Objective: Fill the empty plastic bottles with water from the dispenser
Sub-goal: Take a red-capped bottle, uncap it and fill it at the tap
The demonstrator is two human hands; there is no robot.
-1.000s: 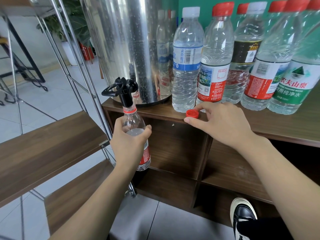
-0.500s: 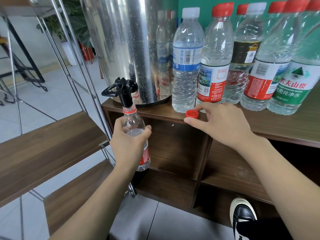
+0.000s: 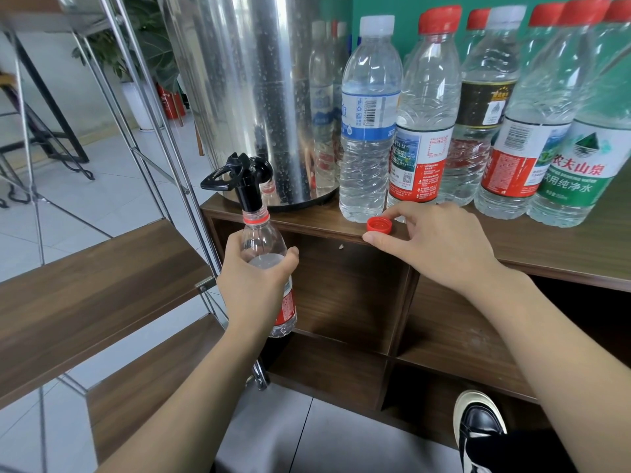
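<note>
The steel dispenser [image 3: 252, 90] stood at the left end of the wooden desk [image 3: 546, 247], its black tap [image 3: 239, 172] overhanging the edge so that a bottle could be brought up under the spout from below. Along the desk to its right stood a row of capped bottles [image 3: 423, 110], packed close together and pushed back toward the green wall, which left the front strip of the desk free for working.

Below the tap, the left hand [image 3: 252, 285] gripped the open bottle [image 3: 264, 247], fingers and thumb wrapped round its middle over the red label. The neck met the spout, probably to keep the stream from splashing, and the bottle was held upright, clear of the desk front. Water showed at about shoulder height, so by my reading it was nearly full.

The right hand [image 3: 440, 240] rested at the desk's front edge, its fingers loosely curved about the red cap [image 3: 379, 224] with the fingertips touching or nearly touching it; whether they pinched it could not be told. The cap sat open side up, seemingly kept ready for closing the bottle once filled.
</note>
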